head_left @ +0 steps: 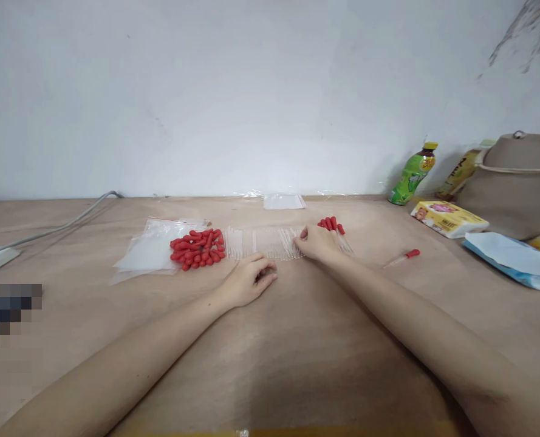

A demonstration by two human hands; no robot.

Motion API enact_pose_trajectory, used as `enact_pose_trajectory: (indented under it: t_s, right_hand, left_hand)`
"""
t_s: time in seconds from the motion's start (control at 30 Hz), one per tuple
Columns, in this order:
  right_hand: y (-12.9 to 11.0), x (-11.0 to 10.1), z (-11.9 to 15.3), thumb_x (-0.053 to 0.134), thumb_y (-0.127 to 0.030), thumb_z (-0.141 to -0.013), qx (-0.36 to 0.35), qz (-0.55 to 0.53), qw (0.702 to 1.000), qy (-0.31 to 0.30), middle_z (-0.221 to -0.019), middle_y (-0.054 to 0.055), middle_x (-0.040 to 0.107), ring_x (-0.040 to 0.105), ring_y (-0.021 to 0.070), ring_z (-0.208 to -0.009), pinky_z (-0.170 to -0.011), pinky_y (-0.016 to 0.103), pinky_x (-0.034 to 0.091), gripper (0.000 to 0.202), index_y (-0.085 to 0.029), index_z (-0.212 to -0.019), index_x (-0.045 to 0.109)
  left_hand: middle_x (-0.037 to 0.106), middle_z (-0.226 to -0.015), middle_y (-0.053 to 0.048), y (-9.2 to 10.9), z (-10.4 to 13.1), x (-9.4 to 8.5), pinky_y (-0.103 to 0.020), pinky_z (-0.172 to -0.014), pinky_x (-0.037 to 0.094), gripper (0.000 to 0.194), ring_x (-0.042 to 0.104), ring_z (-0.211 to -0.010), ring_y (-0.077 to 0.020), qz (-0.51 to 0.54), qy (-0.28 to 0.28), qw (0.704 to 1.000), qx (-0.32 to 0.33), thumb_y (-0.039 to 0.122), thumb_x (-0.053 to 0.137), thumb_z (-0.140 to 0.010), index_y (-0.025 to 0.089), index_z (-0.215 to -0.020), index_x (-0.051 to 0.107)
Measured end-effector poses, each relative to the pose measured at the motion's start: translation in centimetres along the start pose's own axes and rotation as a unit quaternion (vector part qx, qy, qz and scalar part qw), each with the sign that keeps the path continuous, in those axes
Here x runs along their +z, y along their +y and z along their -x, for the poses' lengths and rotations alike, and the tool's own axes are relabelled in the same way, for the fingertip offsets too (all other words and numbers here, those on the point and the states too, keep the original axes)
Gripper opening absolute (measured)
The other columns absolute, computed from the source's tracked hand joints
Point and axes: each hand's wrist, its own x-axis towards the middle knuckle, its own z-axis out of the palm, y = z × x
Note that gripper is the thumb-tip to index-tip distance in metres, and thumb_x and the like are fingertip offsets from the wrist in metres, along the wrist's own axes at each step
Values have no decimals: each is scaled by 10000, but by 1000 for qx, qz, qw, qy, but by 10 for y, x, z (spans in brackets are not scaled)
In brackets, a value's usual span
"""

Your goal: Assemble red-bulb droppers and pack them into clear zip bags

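On the table covered with brown paper [270, 364], a row of thin, clear, slender tubes [260, 244] lies side by side; I take this row as the centre of the clock, with twelve o'clock toward the wall [233, 103]. The left hand [245, 284] is near six o'clock, at the close edge of the row; it is half open, with loosely curled fingers and a gap before the thumb, and holds nothing that I can see. The right hand [321, 241] is at three o'clock, its thumb and fingertips close together at the tubes of that end; I cannot tell whether it grips one. At nine o'clock, just beside the tubes, is a pile of small red bulbs [197, 249], partly upon clear plastic bags [144, 250]. Behind the right hand is a group of red-topped droppers [331, 224]; farther at three o'clock lies a single red-topped dropper [404, 258]. At two o'clock stands a tilted green bottle with a yellow cap [410, 177].
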Motion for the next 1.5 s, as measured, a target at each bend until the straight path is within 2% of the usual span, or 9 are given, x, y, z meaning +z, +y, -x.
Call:
enact_pose_trajectory:
  t_s: [0.27, 0.4, 0.5, 0.63, 0.8, 0.9, 1.17, 1.37, 1.5]
  right_hand:
    - [-1, -3, -1, 398, -316, -817, 25, -1, 999, -26, -852, 126, 657, 596, 250, -832, -684, 327, 362, 267, -156, -785, 608]
    - [21, -4, 11, 385, -324, -847, -43, -101, 993, 53, -790, 82, 633, 577, 199, -742, -638, 291, 368, 211, -174, -815, 529]
    - [39, 0, 25, 399, -314, -849, -131, -186, 968, 101, -737, 47, 599, 544, 165, -648, -581, 271, 378, 152, -191, -796, 471]
    - [49, 10, 41, 430, -289, -845, -211, -243, 937, 137, -732, 42, 582, 540, 160, -649, -572, 268, 413, 118, -188, -847, 492]
    - [46, 12, 47, 413, -231, -860, -289, -215, 920, 153, -817, 75, 607, 568, 186, -763, -679, 317, 452, 223, -159, -1035, 533]
    - [45, 12, 48, 398, -235, -871, -311, -190, 920, 143, -864, 94, 605, 567, 200, -812, -712, 334, 454, 220, -162, -979, 576]
    - [43, 8, 52, 413, -263, -870, -300, -201, 926, 114, -819, 80, 589, 557, 193, -768, -674, 326, 446, 197, -174, -907, 584]
    - [42, 6, 54, 427, -273, -860, -295, -199, 928, 112, -787, 74, 562, 530, 183, -736, -660, 317, 427, 184, -163, -842, 574]
    - [41, 6, 55, 424, -268, -860, -290, -206, 928, 109, -792, 73, 558, 526, 177, -739, -653, 305, 422, 180, -161, -866, 568]
  left_hand:
    - [528, -812, -31, 0, 1, -1, -251, -647, 438, 148, 522, -688, -123, 5, -3, 1000, -1, 216, 493, -829, 159, -928, 588]
    - [537, -820, -34, 1, 2, 1, -254, -648, 439, 152, 525, -681, -123, -4, 14, 1000, -11, 214, 500, -819, 155, -929, 587]
    - [559, -825, -41, -1, -1, -3, -280, -693, 433, 124, 533, -749, -152, -60, 69, 996, -24, 219, 492, -818, 159, -855, 594]
    - [571, -783, -57, -18, -11, -35, -318, -737, 414, 158, 529, -790, -193, -191, 152, 966, -84, 248, 483, -809, 150, -757, 595]
    - [604, -961, -103, -54, -10, -90, -417, -843, 360, 257, 503, -984, -290, -338, 131, 901, -240, 329, 471, -800, 188, -917, 651]
    - [596, -1058, -119, -68, -5, -104, -460, -850, 340, 369, 479, -1043, -331, -349, 84, 880, -311, 453, 449, -795, 205, -967, 662]
    - [637, -1001, -97, -72, -4, -98, -438, -816, 355, 315, 527, -988, -314, -368, 60, 874, -313, 408, 449, -775, 205, -804, 687]
    - [666, -866, -99, -74, -4, -100, -439, -822, 365, 268, 577, -895, -299, -356, 100, 872, -320, 351, 447, -773, 182, -866, 632]
    - [657, -880, -76, -59, -7, -97, -397, -803, 397, 207, 578, -890, -266, -319, 179, 897, -249, 273, 461, -765, 175, -876, 606]
